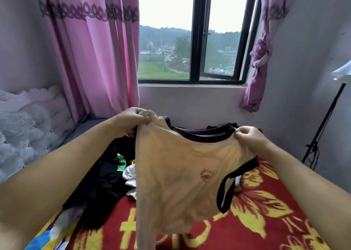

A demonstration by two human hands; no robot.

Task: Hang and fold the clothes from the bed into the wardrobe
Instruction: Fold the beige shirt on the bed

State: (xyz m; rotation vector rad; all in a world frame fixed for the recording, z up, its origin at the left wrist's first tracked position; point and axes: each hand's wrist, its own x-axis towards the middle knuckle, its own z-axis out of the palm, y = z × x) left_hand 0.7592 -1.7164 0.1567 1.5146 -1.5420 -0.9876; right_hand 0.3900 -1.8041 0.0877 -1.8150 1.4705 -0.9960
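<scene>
The person holds up a beige top with both hands, in the middle of the view, above the bed. The left hand pinches one shoulder of the top at about 11 o'clock from the garment's centre, with the fingers curled tight on a bunch of the cloth. The right hand pinches the other shoulder at about 2 o'clock, thumb and fingers closed on the fabric near the dark neckline. The top hangs down between the two hands. It has dark trim at the neck and at the cuff of one sleeve, and a small brownish mark on the chest. One long sleeve falls straight down toward 6 o'clock, to the lower edge of the view.

The bed is covered by a red blanket with big yellow flowers. On it, at 9 o'clock from the top, lies a pile of clothes, mostly black, with some white and green pieces. More dark cloth lies behind the top, at 12 o'clock.

Behind the bed is a window with a dark frame. A pink curtain hangs at 10 o'clock, and a purple knotted curtain at 2 o'clock. A grey padded headboard stands at 9 o'clock, and a black stand at 3 o'clock.
</scene>
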